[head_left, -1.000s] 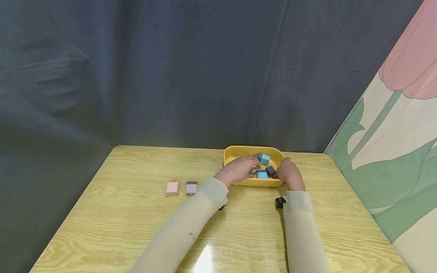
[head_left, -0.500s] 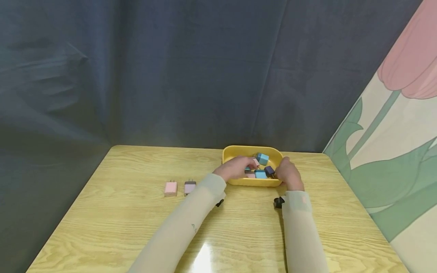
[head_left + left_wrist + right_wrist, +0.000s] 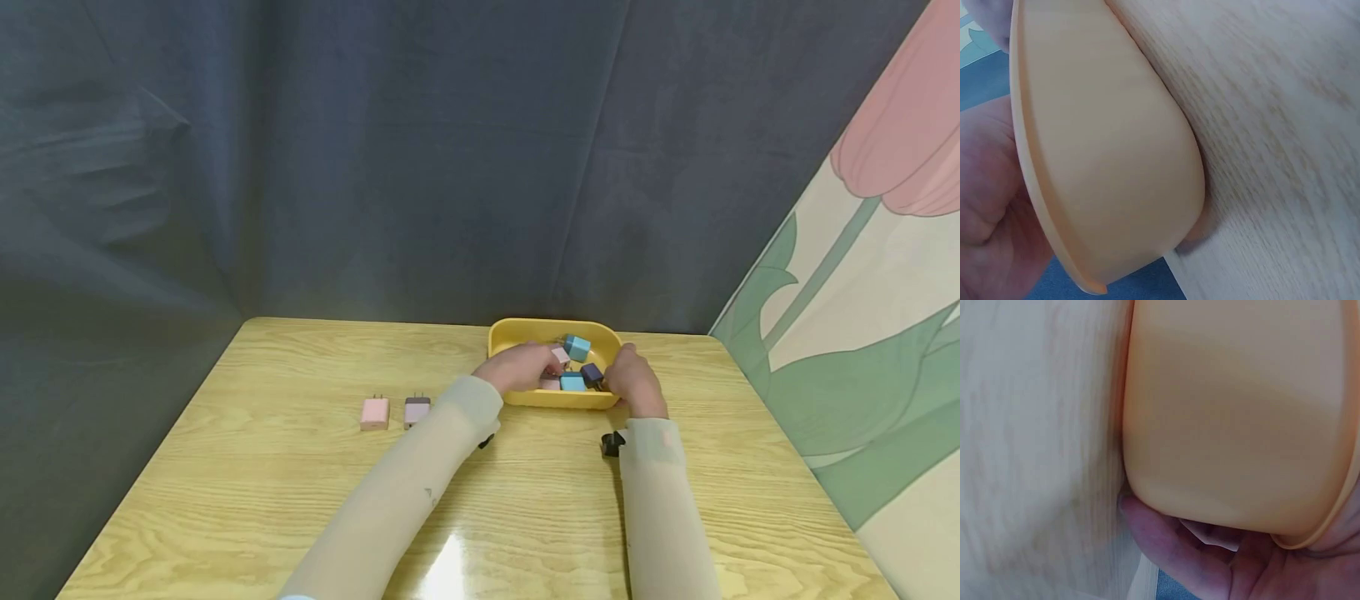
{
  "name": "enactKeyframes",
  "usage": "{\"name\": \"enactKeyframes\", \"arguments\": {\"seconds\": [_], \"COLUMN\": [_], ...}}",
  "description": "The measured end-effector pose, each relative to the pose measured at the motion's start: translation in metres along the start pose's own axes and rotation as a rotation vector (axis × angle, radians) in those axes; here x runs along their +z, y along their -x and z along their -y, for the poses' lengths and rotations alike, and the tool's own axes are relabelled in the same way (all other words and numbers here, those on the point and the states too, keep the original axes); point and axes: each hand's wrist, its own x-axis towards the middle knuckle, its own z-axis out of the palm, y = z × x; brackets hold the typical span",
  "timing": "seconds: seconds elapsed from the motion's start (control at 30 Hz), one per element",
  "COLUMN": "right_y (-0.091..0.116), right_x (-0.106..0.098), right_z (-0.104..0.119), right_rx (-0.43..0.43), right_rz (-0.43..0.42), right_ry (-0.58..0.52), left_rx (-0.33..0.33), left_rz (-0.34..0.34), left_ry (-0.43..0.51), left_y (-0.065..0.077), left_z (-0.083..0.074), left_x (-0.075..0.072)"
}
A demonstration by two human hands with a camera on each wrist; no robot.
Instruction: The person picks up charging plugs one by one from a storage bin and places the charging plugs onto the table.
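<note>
A yellow plastic bin [image 3: 558, 401] stands at the back of the table, with several plug-in chargers inside. My left hand [image 3: 517, 367] reaches over its near left side, fingers bent down among them. Beside those fingertips lie a pale pink charger [image 3: 560, 356] and another pinkish charger [image 3: 550, 383]; the bin wall hides the fingers in the left wrist view, and I cannot tell whether they pinch one. Further right are a dark purple charger [image 3: 592, 374], a blue charger [image 3: 572, 382] and, behind, a second blue charger [image 3: 577, 347]. My right hand [image 3: 636, 383] grips the bin's right end.
Left of the bin, a pink charger [image 3: 375, 413] and a lilac charger with a grey end [image 3: 417, 412] lie side by side on the wooden table [image 3: 300, 492], prongs pointing away. A dark curtain [image 3: 420, 167] hangs behind the table's back edge.
My left hand has drawn back left from the bin's middle, then dipped its fingers down by the pink chargers, which show more now. The right hand keeps its grip on the bin.
</note>
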Motion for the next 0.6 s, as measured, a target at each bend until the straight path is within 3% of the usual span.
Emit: {"name": "enactKeyframes", "arguments": {"seconds": [0.6], "right_y": [-0.0022], "right_x": [0.0000], "right_z": [-0.0034], "right_rx": [0.017], "right_rz": [0.000], "right_ry": [0.000], "left_rx": [0.002], "left_rz": [0.016], "left_ry": [0.088], "left_y": [-0.0045], "left_z": [0.0070], "left_x": [0.0042]}}
